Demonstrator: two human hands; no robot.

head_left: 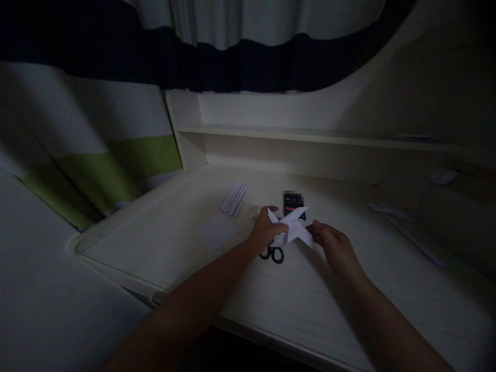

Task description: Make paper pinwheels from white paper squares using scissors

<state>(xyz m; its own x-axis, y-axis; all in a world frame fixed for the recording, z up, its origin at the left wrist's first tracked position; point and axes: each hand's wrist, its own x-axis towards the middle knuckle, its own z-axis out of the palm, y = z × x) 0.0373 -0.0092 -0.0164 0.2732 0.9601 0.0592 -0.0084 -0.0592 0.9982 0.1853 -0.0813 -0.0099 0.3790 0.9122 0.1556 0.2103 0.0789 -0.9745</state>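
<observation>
A white paper pinwheel [291, 231] with pointed blades is held up over the desk. My left hand [265, 230] grips it from the left, the thumb lying across the paper near its middle. My right hand [332, 243] is at the right-hand blades with its fingers curled; the fingertips are partly hidden at the paper's edge, so what they pinch cannot be made out. Under the pinwheel lie scissors [277, 255] with black handles, their blades covered from view. Just behind it a phone [289, 202] with a lit screen rests on the desk.
Several narrow white paper strips or rolls [234, 199] lie left of the phone, with a flat square sheet of paper [219, 231] nearer me. Small pale bits [252, 215] sit by my left hand. A long thin item [411, 237] lies at right. A shelf [271, 133] runs along the back.
</observation>
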